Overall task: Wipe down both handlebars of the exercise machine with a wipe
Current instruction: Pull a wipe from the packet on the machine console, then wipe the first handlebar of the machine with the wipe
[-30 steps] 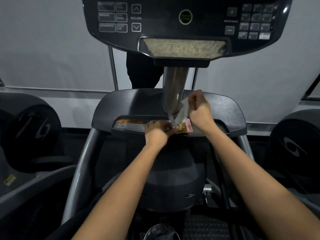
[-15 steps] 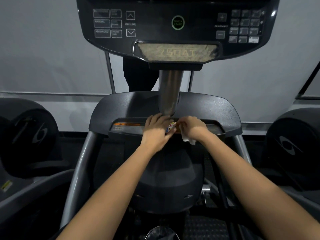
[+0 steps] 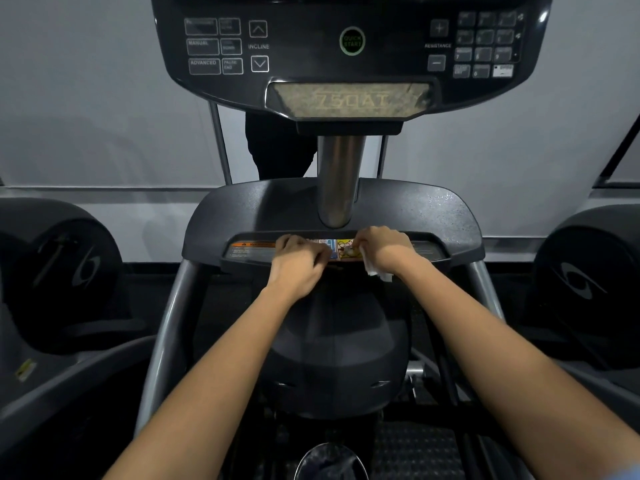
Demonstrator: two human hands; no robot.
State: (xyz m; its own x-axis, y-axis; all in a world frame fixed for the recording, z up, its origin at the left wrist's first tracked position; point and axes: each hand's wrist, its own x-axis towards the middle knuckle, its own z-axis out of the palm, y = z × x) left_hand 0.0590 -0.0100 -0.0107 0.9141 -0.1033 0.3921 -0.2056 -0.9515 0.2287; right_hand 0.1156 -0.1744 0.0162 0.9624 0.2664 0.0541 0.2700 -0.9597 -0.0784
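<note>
Right hand fingers curl around a white wipe, which hangs below the tray front edge. Left hand, fingers curled, touches the colorful wipe packet beside it; grasp unclear. Grey handlebars descend from the tray's corners, the right one mostly hidden.

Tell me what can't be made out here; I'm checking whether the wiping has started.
- Wipe: only a white corner shows under the right hand, head view.
- Wipe packet: both hands cover its ends.
- Left hand: blurred, grip unclear.
- Console: top cut off.
</note>
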